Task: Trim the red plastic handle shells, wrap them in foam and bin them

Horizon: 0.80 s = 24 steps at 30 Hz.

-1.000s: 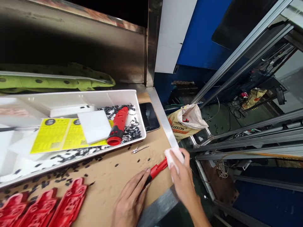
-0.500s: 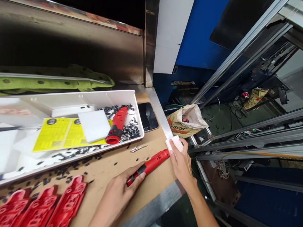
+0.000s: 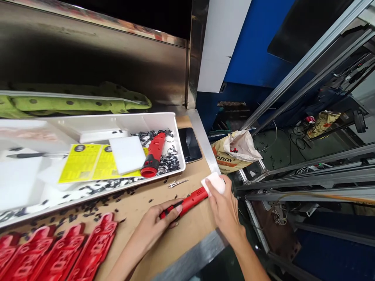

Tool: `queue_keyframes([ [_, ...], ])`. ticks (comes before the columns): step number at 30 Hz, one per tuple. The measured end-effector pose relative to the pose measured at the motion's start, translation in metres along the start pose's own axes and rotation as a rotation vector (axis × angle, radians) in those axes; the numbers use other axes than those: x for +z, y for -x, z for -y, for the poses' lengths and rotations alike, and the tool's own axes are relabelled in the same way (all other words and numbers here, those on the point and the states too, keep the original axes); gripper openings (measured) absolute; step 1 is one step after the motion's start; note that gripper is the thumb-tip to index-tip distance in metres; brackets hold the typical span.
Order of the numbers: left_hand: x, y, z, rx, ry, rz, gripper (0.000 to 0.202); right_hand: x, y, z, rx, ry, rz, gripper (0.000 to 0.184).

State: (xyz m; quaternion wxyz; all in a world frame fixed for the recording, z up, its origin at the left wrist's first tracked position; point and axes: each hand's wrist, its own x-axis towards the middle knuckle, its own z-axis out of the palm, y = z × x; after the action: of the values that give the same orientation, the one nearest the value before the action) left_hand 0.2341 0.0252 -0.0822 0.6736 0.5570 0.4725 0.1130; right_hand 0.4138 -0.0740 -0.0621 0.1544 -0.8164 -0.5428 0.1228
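My left hand (image 3: 159,218) is closed round the black-marked end of a red plastic housing (image 3: 193,201), a long shell like a tool handle. It is held over the brown table covering, its far end pointing right. In my right hand (image 3: 224,201) is a white sponge block (image 3: 213,183), pinched between thumb and fingers. The sponge touches the right end of the housing and hides its tip. A similar red and black housing (image 3: 154,154) lies in the white tray, beside a second white block (image 3: 128,154).
The white tray (image 3: 180,158) holds yellow label sheets (image 3: 84,164) and black scraps. A phone (image 3: 190,144) and small metal tweezers (image 3: 178,183) lie nearby. Several red half shells (image 3: 95,246) line the lower left. A paper sack (image 3: 234,154) stands beyond the table's right edge.
The sponge has shifted slightly along the housing, covering more of its right end. The housing is rolled a little in my left hand. The whole view has slid, moving the tray rightward.
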Motion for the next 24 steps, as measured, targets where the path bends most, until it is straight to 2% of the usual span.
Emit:
queue_keyframes([
  [6,0.001,-0.002,0.000,0.080,-0.069,-0.019,0.055,-0.012,0.007,0.010,0.043,0.075,0.027,0.046],
  [9,0.005,0.006,0.008,0.136,-0.127,-0.083,0.052,-0.014,-0.006,0.006,0.050,0.092,0.040,0.044],
  [11,0.010,0.014,0.017,0.169,-0.159,-0.148,0.051,-0.014,-0.018,0.002,0.090,0.056,0.001,0.044],
  [14,0.017,0.022,0.033,0.361,-0.334,-0.361,0.042,-0.013,-0.017,-0.006,0.155,-0.134,-0.129,0.046],
  [17,0.022,0.023,0.041,0.536,-0.525,-0.573,0.035,-0.011,0.005,-0.013,0.135,-0.292,-0.188,0.045],
  [20,0.018,0.033,0.043,0.534,-0.618,-0.708,0.044,-0.008,0.027,-0.017,0.134,-0.357,-0.184,0.046],
  [23,0.006,0.071,0.056,0.520,-0.849,-0.941,0.070,-0.005,0.039,-0.018,0.175,-0.437,-0.169,0.048],
  [24,0.000,0.088,0.065,0.470,-0.912,-1.028,0.075,-0.004,0.043,-0.019,0.191,-0.473,-0.162,0.049],
])
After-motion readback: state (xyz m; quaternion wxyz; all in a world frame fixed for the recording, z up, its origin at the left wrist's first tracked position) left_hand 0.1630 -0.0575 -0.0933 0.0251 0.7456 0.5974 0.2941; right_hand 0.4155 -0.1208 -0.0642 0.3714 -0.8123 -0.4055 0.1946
